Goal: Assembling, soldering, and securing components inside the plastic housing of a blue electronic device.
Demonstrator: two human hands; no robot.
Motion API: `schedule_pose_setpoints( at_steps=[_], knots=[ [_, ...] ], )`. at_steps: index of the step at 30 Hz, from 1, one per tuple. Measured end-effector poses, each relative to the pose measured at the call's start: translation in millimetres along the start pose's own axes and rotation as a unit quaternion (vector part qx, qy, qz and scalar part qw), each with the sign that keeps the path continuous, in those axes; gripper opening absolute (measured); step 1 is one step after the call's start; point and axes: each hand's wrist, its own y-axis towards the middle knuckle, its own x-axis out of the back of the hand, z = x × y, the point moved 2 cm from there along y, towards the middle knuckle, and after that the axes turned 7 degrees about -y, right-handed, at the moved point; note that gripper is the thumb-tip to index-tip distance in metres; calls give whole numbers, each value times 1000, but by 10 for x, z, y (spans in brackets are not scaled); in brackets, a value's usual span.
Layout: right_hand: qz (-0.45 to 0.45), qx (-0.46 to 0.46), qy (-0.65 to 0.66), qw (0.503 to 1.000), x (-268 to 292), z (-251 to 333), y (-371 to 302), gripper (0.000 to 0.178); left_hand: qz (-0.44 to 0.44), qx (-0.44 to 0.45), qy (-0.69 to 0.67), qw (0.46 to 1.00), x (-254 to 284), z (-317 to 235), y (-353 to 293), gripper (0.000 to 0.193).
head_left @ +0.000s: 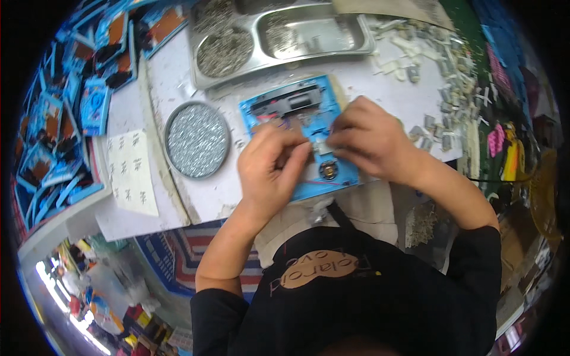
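In front of me a blue plastic housing (pixel 314 188) lies on the white tabletop, its inside facing up. A dark grey mechanism (pixel 288 104) is set along its far side, with thin wires nearby. A round, dark-rimmed part with a brassy centre (pixel 328 171) sits near its closer edge. Between my fingertips is a small pale block (pixel 322 148). My right hand (pixel 373 141) pinches at the block's right side. My left hand (pixel 268 165) is closed over the housing's left edge, thumb tip close to the block; whatever its fingers hold is hidden.
Left of the housing stands a round dish (pixel 197 139) of small screws. Behind is a metal compartment tray (pixel 314 54) with small metal parts. Blue housings (pixel 95 107) pile up at far left beyond a paper sheet (pixel 132 172). Small motor-like parts (pixel 436 77) scatter at right.
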Motion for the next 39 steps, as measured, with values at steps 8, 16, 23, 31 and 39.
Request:
schedule_pose_setpoints(
  at_steps=[8, 16, 23, 31, 39],
  knots=[
    [-72, -191, -25, 979, 768, -353, -206, 13, 49, -45, 39, 997, 0, -51, -17, 12],
    [17, -418, -479, 772, 1248, -1288, -611, 24, 158, -115, 35, 980, -62, -407, -22, 20],
    [-64, -186, -268, 943, 914, 187, -326, 25, 156, 200, -200, 947, -238, -704, 460, 22],
    [-158, -118, -62, 978, 653, 805, -887, 40, 349, 242, -239, 873, -521, -665, 280, 12],
    [-137, -631, -445, 621, 1694, 1063, -3489, 76, 283, 232, -253, 895, -281, -863, 28, 11]
  ],
)
